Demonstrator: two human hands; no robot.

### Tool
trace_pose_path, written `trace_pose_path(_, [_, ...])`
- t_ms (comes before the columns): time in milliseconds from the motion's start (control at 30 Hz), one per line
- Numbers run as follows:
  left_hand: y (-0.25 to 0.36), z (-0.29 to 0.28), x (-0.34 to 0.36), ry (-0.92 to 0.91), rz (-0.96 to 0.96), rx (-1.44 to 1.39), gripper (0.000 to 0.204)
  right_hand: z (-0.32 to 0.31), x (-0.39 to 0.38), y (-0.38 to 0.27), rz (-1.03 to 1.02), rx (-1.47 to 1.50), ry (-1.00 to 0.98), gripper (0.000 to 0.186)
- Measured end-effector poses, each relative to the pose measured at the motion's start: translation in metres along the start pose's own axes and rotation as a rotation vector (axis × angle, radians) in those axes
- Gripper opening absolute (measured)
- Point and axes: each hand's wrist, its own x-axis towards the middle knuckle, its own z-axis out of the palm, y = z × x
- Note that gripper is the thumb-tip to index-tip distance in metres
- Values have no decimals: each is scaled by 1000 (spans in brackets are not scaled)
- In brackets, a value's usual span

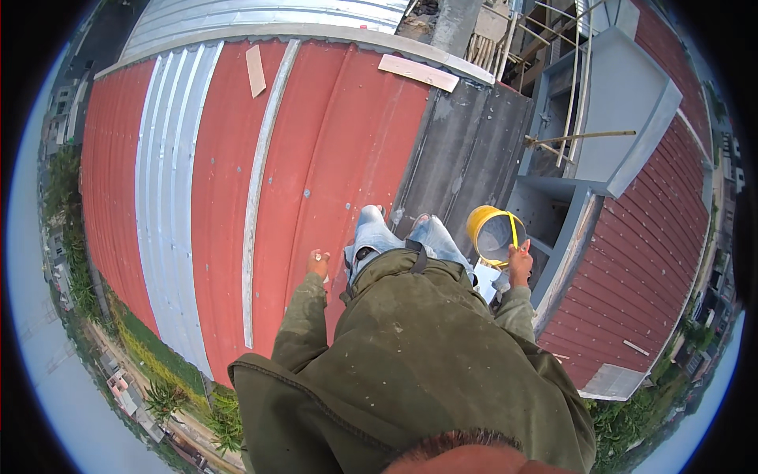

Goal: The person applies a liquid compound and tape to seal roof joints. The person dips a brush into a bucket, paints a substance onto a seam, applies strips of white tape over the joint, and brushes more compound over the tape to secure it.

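Observation:
My left hand (318, 265) hangs beside my left leg over red ribbed metal roofing (332, 150), fingers curled, with pale flecks on them; anything inside is too small to make out. My right hand (519, 262) grips the yellow handle of a yellow bucket (482, 221), tipped so its grey-stained inside shows. Just below the bucket is a pale, flat piece (487, 275) that I cannot identify. My feet in jeans stand near the seam between red roofing and a dark grey strip (458, 142).
Pale boards (417, 73) lie near the ridge, and a long whitish batten (264, 174) runs along the red roof. Right are grey concrete openings (545, 213), bamboo poles (580, 134) and another red roof (624, 276). Beyond the curved roof edges lie trees and ground far below.

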Motion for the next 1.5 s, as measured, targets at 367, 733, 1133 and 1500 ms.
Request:
trace_pose_path(367, [-6,-2,2,25,49,-68,43,-3,-4,-31,-18,-12,-26,31])
trace_pose_path(733, [-3,-1,-20,5,-21,-97,44,2,2,-35,-39,-103,-37,31])
trace_pose_path(1133, [-29,-41,4,-66,-130,-160,44,32,-8,-79,-56,-18,-10,25])
trace_pose_path(1500, [-21,-88,46,-195,-207,-280,42,70,-33,-134,-66,63,69,20])
